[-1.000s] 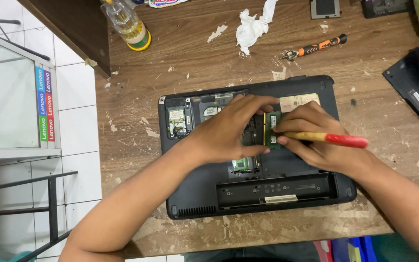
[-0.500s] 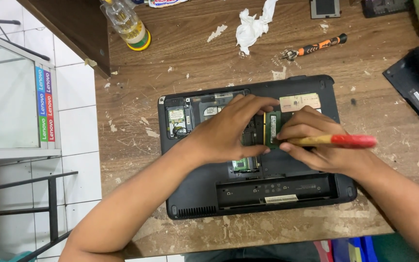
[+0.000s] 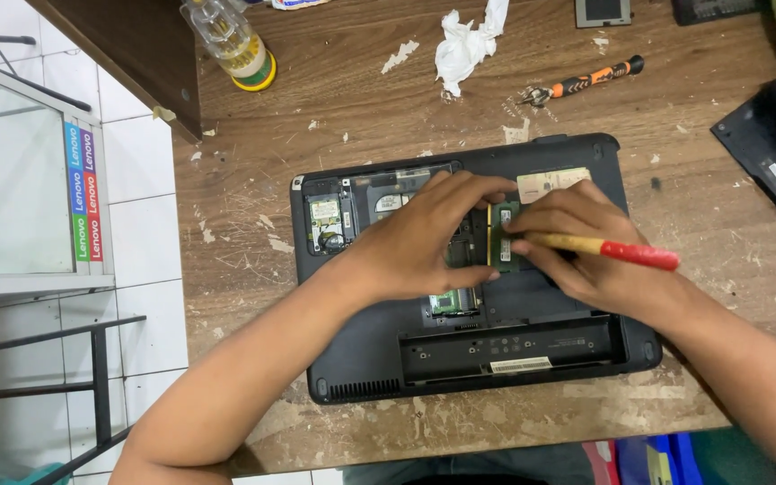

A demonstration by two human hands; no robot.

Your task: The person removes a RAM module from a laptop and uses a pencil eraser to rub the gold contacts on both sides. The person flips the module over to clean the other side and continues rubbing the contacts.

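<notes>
An upturned black laptop (image 3: 473, 359) with its bottom cover removed was seen lying on a worn wooden table (image 3: 334, 108), and everything else is placed from it. Near its middle, in the opened bay, a green memory card (image 3: 502, 242) was set with its long axis running from the far edge of the laptop toward the near edge. The left hand (image 3: 419, 242) was laid flat over the bay just left of the card, fingers stretched rightward so that their tips reached the card's far end. The right hand (image 3: 586, 247) was pressed against the card from the right, its fingers curled and closed around a brush handle (image 3: 604, 249), yellow with a red end, which pointed away to the right. Both hands were thus at the card, from opposite sides; whether the card itself was pinched could not be told. Beyond the laptop's far edge an orange-handled screwdriver (image 3: 586, 81), a crumpled tissue (image 3: 464, 45) and a clear bottle (image 3: 231, 45) were lying.
</notes>
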